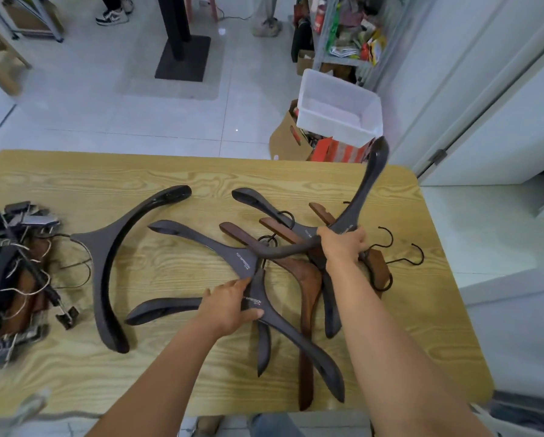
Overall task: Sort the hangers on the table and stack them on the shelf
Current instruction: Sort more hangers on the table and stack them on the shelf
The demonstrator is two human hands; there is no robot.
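Note:
Several wooden hangers lie on the light wood table (170, 171). My right hand (343, 244) grips the middle of a dark hanger (370, 181), lifted so one arm points up past the table's far edge. My left hand (229, 307) holds the neck of another dark hanger (296, 335) that lies flat, with a third dark hanger (201, 238) crossing just above it. Reddish-brown hangers (308, 279) lie tangled under them. A large dark hanger (107, 263) rests alone to the left. No shelf for stacking is in view.
A heap of clip hangers with metal hooks (15, 272) sits at the table's left edge. Beyond the far right corner stand a white plastic bin (340, 105) and a cardboard box (288, 140). A black stand base (182, 56) is on the floor.

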